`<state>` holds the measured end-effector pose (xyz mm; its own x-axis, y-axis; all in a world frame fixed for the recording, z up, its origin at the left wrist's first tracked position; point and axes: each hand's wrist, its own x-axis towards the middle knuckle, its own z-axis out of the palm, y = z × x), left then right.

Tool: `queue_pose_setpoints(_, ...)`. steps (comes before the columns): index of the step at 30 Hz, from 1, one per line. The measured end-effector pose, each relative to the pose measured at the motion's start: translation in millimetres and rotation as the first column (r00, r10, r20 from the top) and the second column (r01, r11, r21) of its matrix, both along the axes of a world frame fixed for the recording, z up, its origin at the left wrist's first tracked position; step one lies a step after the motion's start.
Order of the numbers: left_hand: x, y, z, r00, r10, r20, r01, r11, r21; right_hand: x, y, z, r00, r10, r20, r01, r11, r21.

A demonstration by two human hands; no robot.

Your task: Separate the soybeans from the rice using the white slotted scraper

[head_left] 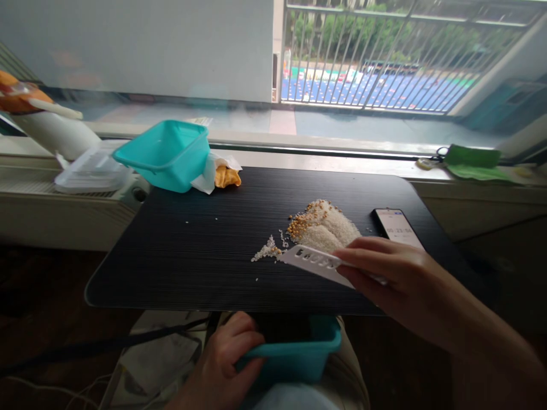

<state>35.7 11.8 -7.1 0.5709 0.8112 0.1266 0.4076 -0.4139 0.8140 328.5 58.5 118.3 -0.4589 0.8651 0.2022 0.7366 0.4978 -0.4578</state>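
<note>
My right hand grips a flat white plastic scraper with cut-out slots, its lower edge down at the black tabletop. Just beyond it lies a heap of white rice-like grains, with yellow-brown beans mixed in on its left side. A small scatter of white granules sits left of the scraper's tip. Below the table's front edge, my left hand is closed on the rim of a teal plastic bin at my lap. The bin's inside is dark.
Another teal bin stands at the table's back left, beside a crumpled packet with an orange-brown part. A phone showing a timer lies at the right. A clear plastic lid and a green cloth rest along the window side.
</note>
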Motion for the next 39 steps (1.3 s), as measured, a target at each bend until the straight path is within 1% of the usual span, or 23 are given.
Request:
queue_pose_setpoints(1,0.0,-0.2,0.0,1.000,-0.001,-0.008,0.001,1.000,0.004,-1.1,5.0,-2.7,0.999,-0.034,0.020,0.033,0.998,0.048)
queue_pose_setpoints(3,0.1,-0.6,0.1,1.000,-0.004,-0.008,0.005,1.000,0.022,-3.6,14.7,-7.3,0.995,-0.075,0.068,0.068,0.993,0.094)
queue_pose_setpoints(6,0.4,-0.9,0.6,1.000,0.001,-0.002,0.000,0.999,0.036,-6.0,23.0,-10.6,0.993,-0.067,0.098,0.059,0.995,0.085)
queue_pose_setpoints(10,0.2,-0.8,0.8,1.000,0.006,0.004,-0.006,0.999,0.035,-4.3,21.0,-8.6,0.993,-0.031,0.112,0.026,0.999,0.047)
queue_pose_setpoints(14,-0.3,-1.0,-0.2,1.000,0.005,0.018,-0.005,1.000,0.029,-1.5,18.1,-6.2,0.993,-0.036,0.111,0.028,0.997,0.070)
queue_pose_setpoints(19,0.3,-1.3,-1.4,1.000,0.011,0.016,-0.012,0.999,0.033,-5.0,27.1,-8.2,0.991,-0.066,0.118,0.056,0.994,0.092)
queue_pose_setpoints(22,0.8,-1.6,-1.1,1.000,0.013,-0.005,-0.013,1.000,0.018,-7.9,33.5,-8.3,0.990,-0.062,0.126,0.057,0.997,0.047)
queue_pose_setpoints(25,0.3,-1.7,-0.4,1.000,0.007,-0.019,-0.007,1.000,0.014,-7.1,33.7,-5.1,0.993,-0.028,0.118,0.029,1.000,-0.005)
queue_pose_setpoints(29,-0.7,-1.1,-0.5,1.000,-0.009,-0.021,0.009,1.000,0.013,-1.7,26.1,0.6,0.995,0.016,0.097,-0.016,1.000,0.003)
queue_pose_setpoints(32,-0.5,-0.8,-1.2,1.000,-0.015,-0.010,0.015,1.000,0.011,-1.1,24.4,1.5,0.996,0.006,0.091,-0.008,1.000,0.021)
queue_pose_setpoints(34,-0.1,-1.3,-1.6,1.000,-0.012,-0.003,0.012,1.000,0.021,-4.1,27.9,0.2,0.995,-0.015,0.097,0.013,1.000,0.023)
queue_pose_setpoints(39,0.2,-3.4,-1.3,1.000,0.015,-0.017,-0.014,1.000,0.018,-14.4,40.6,-2.9,0.996,-0.014,0.088,0.019,0.998,-0.057)
